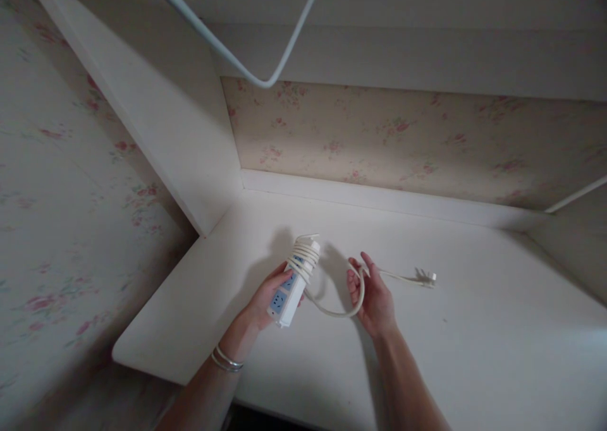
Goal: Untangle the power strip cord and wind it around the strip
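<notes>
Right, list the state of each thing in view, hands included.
Left hand: closed around the power strip.
Right hand: loosely curled at the cord, grip unclear.
Power strip: held tilted, nothing plugged into its visible sockets.
Cord: partly wound around the power strip, the rest loose.
Plug: not plugged in.
Bracelets: worn on the left wrist.

Power strip [293, 301] hiding part of left hand [262, 299]; wound cord [303, 268] partly covering upper socket [298, 258]; top edge cutting off bent rod [266, 84]; bottom edge cropping forearms [408, 380].
</notes>
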`<state>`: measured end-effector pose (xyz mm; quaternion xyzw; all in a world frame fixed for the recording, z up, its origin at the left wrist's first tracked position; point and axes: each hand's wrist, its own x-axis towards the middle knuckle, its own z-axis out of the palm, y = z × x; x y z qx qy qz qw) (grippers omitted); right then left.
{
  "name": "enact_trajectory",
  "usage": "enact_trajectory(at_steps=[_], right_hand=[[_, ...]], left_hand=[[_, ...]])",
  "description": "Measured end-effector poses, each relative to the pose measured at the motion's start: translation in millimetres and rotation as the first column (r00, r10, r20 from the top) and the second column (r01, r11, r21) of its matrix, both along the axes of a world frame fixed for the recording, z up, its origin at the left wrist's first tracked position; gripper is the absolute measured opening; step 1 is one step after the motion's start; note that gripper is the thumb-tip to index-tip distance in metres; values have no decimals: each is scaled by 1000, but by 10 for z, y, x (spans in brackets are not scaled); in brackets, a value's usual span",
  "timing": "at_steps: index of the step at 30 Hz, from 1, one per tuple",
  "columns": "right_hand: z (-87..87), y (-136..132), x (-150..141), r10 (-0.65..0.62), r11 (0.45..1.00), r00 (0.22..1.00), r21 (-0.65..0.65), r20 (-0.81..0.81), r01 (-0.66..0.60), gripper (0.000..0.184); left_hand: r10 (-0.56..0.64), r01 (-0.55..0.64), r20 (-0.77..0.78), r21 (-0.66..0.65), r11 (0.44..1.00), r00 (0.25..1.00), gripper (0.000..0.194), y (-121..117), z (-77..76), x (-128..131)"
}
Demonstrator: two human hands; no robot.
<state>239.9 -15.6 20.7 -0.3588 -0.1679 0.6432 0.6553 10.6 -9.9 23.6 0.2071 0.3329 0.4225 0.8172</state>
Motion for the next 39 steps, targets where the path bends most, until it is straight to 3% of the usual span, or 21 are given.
enact_trajectory(at_steps=[3,5,8,10,12,14,16,18,20,24,26,28,31,35,39], right_hand=[[-3,-65,-135,221,970,968,71,120,-231,54],[-44,-92,-196,300,933,900,97,317,-346,59],[-107,-123,-210,345,854,643,55,684,-517,57],[-141,-138,-189,336,790,457,17,824,-613,42],[-177,-138,-163,309,756,354,-3,883,-655,24],[-213,-116,-131,265,788,323,-11,909,-615,18],[-237,-72,-91,168,880,341,15,925,-475,22],[-237,-24,-44,26,966,382,76,924,-248,25],[-214,12,4,-94,994,447,112,890,-16,31],[-152,43,89,-315,931,643,95,698,353,45],[-123,55,131,-457,870,717,96,527,484,47],[-92,67,161,-529,840,767,94,364,535,45],[-40,68,137,-442,895,862,60,248,442,44],[-6,19,-69,-70,996,966,-37,250,82,57],[-86,-33,-297,294,956,912,-93,287,-278,63]], left_hand=[[33,-30,-49,75,997,998,35,7,-1,-4],[43,-38,-55,80,996,998,44,6,-4,-7],[75,-71,-48,78,994,996,55,7,-15,-18],[89,-85,-52,72,994,995,58,12,-28,-34],[75,-70,-66,78,995,995,58,17,-44,-57],[43,-34,-94,87,996,995,56,18,-50,-83],[-6,17,-124,90,996,992,51,6,-32,-100],[-73,87,-146,91,992,987,45,-19,14,-100],[-162,180,-170,99,979,972,42,-52,73,-75],[-263,285,-239,61,956,935,52,-86,131,7],[-208,221,-250,26,975,946,55,-69,106,25],[-105,108,-242,-2,994,965,57,-34,59,13],[18,-25,-219,-27,999,976,58,19,-8,-32],[40,-42,-173,-6,999,984,62,30,-29,-67],[-45,56,-190,51,997,981,71,-36,73,-72]])
